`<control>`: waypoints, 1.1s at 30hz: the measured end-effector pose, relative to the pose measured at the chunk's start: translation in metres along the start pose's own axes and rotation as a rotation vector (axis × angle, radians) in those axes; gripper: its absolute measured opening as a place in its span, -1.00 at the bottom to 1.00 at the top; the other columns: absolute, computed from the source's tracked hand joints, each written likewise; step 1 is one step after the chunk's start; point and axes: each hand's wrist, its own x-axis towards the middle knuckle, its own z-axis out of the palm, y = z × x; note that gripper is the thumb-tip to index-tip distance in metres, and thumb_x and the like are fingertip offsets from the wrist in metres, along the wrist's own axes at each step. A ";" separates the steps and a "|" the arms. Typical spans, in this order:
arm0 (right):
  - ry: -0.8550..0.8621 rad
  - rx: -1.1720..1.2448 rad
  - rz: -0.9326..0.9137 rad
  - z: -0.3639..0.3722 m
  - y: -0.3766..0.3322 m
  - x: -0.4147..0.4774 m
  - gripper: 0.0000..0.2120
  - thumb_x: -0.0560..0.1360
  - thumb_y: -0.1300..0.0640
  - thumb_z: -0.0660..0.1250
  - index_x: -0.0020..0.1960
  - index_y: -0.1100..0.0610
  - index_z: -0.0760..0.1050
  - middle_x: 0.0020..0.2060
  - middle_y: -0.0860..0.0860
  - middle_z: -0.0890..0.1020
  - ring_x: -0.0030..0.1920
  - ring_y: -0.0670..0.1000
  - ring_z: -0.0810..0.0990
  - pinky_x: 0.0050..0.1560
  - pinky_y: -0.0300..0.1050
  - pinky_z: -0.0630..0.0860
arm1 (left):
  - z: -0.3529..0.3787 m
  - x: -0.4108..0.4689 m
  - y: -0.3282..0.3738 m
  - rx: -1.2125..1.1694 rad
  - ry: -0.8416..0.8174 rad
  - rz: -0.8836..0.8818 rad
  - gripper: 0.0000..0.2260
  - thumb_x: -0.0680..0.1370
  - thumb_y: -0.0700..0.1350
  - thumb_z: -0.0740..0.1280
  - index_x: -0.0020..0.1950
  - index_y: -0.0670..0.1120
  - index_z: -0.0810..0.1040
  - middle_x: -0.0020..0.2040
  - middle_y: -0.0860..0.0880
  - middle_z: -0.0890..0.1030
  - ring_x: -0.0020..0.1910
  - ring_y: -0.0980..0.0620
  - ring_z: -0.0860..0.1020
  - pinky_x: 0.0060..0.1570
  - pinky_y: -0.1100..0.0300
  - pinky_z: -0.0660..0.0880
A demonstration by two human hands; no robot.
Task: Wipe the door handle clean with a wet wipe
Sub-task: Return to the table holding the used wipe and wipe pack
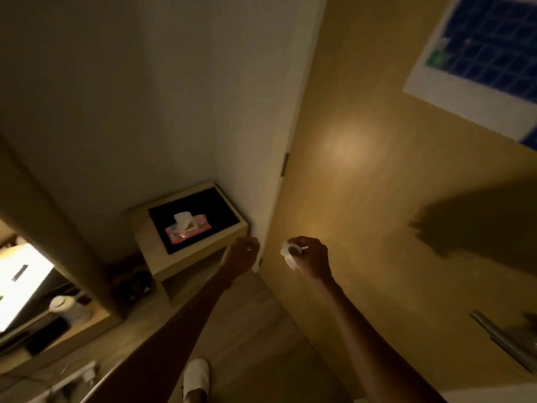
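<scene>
Right hand (311, 257) was clamped on wet wipe (288, 254), mid-frame before door (377, 199). Left hand (242, 254) curled, contents unclear. Wipe fetched, wiping likely not begun. Door handle (505, 341) sat near right, untouched. Next: carry wipe right, wrap bar.

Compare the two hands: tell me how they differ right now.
The right hand is closed on a white wet wipe; the left hand looks closed too, but nothing clearly shows in it. The right hand is in front of the yellow door, the left hand before the pale wall edge beside it, nearer the wipe pack on the small cabinet. Both are raised at about the same height, arms outstretched, away from the door handle.
</scene>
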 end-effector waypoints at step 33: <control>-0.322 -0.224 0.139 0.370 0.015 0.347 -0.84 0.36 0.26 0.30 -0.37 0.28 0.46 -0.45 0.14 0.52 -0.41 0.12 0.51 -0.47 -0.06 0.36 | -0.153 0.287 -0.245 0.134 0.181 -0.515 -0.57 0.62 0.03 0.14 0.45 -0.13 0.33 0.29 -0.19 0.54 0.24 -0.17 0.52 0.19 -0.02 0.47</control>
